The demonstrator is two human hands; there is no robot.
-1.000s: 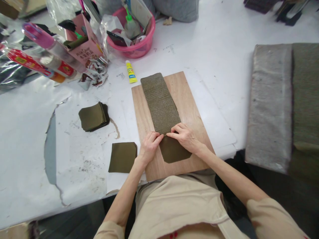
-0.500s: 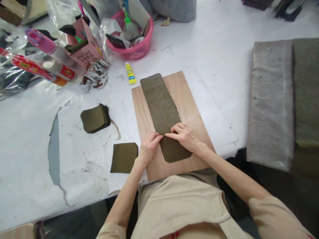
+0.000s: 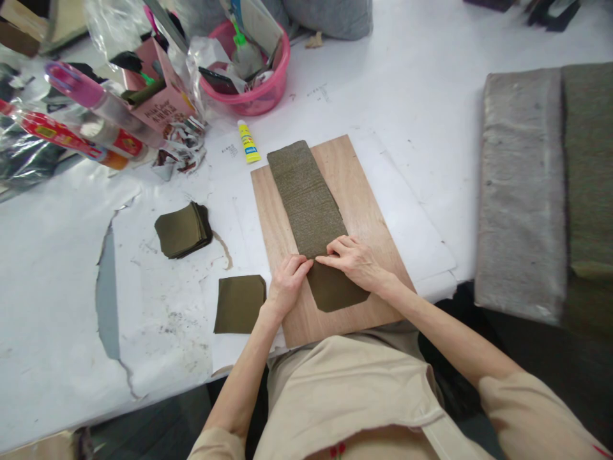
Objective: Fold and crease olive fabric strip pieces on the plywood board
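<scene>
On a wooden board [image 3: 378, 236] lies a long grey-olive strip of textured fabric [image 3: 306, 191]. A smooth dark olive piece [image 3: 338, 291] with cut corners meets its near end. My left hand [image 3: 287, 281] is closed, thumb and forefinger at the left end of the line where the two meet. Just to the right, my right hand [image 3: 357, 262] has its fingers bent together on the same line, the forefinger pointing at the left thumb. Both hands appear to pinch or press the olive piece's edge; the fingers partly hide it.
Left of the board lie a flat pile of olive pieces [image 3: 239, 305] and a taller stack [image 3: 182, 230]. A yellow glue tube [image 3: 248, 142], a pink basket [image 3: 275, 80] and bottles [image 3: 76, 86] stand behind. Folded grey material [image 3: 520, 198] is at the right.
The hands keep the same place on the fabric, with hardly any finger movement. The view has shifted very slightly.
</scene>
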